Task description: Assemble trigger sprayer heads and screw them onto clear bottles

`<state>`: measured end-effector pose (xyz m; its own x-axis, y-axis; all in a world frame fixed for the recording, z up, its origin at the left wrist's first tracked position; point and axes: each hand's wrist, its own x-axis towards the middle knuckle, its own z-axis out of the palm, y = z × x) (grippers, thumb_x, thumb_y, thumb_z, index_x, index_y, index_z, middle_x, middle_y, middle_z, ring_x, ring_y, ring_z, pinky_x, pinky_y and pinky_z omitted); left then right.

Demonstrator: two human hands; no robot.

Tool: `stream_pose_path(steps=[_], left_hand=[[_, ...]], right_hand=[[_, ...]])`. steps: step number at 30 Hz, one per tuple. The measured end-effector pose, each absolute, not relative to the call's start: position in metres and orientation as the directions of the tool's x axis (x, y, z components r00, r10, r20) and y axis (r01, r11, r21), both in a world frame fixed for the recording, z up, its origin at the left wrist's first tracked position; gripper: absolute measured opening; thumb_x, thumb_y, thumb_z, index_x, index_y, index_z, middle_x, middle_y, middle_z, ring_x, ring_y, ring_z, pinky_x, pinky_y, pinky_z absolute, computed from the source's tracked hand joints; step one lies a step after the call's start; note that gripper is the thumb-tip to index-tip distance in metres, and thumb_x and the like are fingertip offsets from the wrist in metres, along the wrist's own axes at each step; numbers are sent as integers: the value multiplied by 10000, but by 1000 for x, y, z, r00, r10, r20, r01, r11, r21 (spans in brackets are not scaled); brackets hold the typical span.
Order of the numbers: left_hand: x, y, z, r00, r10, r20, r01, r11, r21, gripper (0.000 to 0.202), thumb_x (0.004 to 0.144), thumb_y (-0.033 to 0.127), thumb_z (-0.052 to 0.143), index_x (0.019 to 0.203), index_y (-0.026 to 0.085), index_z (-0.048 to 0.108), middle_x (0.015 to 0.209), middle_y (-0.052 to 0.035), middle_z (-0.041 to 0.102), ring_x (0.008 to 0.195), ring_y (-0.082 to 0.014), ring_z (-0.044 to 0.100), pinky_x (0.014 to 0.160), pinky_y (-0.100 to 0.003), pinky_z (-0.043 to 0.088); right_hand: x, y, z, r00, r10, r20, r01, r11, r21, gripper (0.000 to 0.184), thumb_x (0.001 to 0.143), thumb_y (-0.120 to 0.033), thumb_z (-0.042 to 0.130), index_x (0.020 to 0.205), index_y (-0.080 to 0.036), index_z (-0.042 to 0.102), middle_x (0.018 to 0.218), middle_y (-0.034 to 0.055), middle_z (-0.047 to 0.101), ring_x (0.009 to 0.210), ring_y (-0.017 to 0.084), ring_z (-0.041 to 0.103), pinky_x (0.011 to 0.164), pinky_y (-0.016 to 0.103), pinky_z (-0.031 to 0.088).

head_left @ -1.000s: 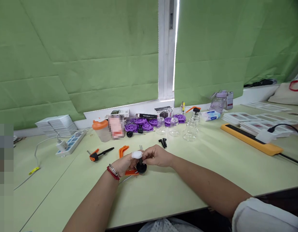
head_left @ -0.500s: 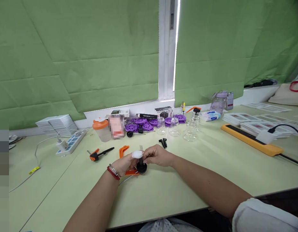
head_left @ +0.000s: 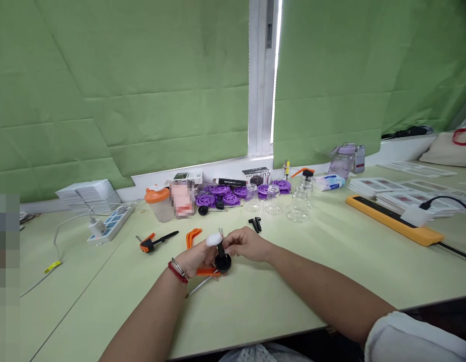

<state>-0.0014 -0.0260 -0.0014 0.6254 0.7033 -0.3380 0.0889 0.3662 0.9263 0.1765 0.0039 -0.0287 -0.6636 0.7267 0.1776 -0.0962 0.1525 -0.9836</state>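
My left hand (head_left: 199, 259) is closed round a black stem with a round disc (head_left: 223, 263) at its lower end. A white covering (head_left: 214, 239) shows at the top of that hand, over what looks like the thumb. Below the fingers, an orange bent piece (head_left: 208, 271) and a thin metal rod (head_left: 201, 284) stick out beside the disc; how they join is hidden. My right hand (head_left: 248, 244) pinches right beside the stem, and what lies between its fingertips is too small to make out. Small metal prongs (head_left: 220, 232) rise behind the white covering.
Orange bent pieces (head_left: 192, 236) and an orange-and-black assembly (head_left: 149, 245) lie left. Short black parts (head_left: 256, 224) lie beyond my hands. Purple wheel-like parts (head_left: 221, 191), clear glass-like pieces (head_left: 298, 211) and an orange-lidded container (head_left: 157, 203) stand behind. A yellow power strip (head_left: 391, 218) lies right.
The black stem and disc have tilted and shifted slightly right and down in my left hand. The metal rod shows more below it. My right hand stays close beside it.
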Motion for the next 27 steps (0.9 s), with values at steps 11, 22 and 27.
stream_pose_path(steps=[11,22,27], left_hand=[[-16,-22,13,335,922,192,-513,8,858,653,765,627,413,1240,177,432,1070,-137,588,982,-284,572,806,-426,452],[26,-39,-15,164,689,706,241,-722,649,989,436,375,828,1284,259,333,1419,-145,182,1322,-355,204,1044,-496,246],[18,-33,-10,217,680,700,386,-719,578,931,465,381,818,1274,244,379,1416,-152,252,1332,-367,192,1044,-531,214]], right_hand=[[182,11,-23,-401,895,194,-115,161,-980,423,751,-542,575,754,-125,642,655,26,593,477,63,415,463,220,317],[178,-21,1,-708,698,108,-151,0,-989,398,706,-515,642,683,-121,594,538,-11,536,405,51,387,405,205,274],[180,-8,-8,-599,784,162,30,223,-974,300,716,-365,638,567,-160,477,502,-42,458,463,70,376,451,213,283]])
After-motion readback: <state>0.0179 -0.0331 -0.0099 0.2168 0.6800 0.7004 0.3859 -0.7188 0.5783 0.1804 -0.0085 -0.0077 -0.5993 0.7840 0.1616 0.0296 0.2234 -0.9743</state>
